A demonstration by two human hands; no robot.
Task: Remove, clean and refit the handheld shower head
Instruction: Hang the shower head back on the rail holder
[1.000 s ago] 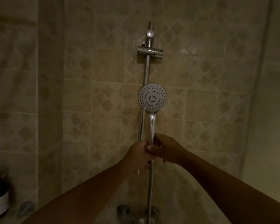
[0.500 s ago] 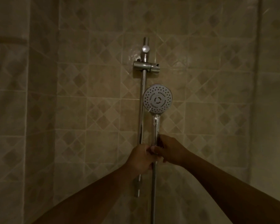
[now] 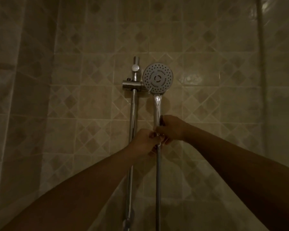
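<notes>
A chrome handheld shower head [image 3: 157, 78] with a round grey spray face stands upright, its face level with the slider holder [image 3: 132, 85] on the vertical chrome rail [image 3: 133, 112]. My right hand [image 3: 171, 128] is closed around the lower part of its handle. My left hand [image 3: 144, 142] grips the joint just below, where the metal hose [image 3: 157, 180] meets the handle. The hose hangs straight down from there. The joint itself is hidden by my fingers.
A beige tiled wall [image 3: 90, 97] with diamond patterns fills the view in dim light. A wall corner runs down the left side. A pale vertical strip [image 3: 262, 64] stands at the right.
The shower head has risen from below the slider holder to beside it, shifting right of the rail. Both hands moved up with it. The view tilted upward, so the tap fittings left the frame.
</notes>
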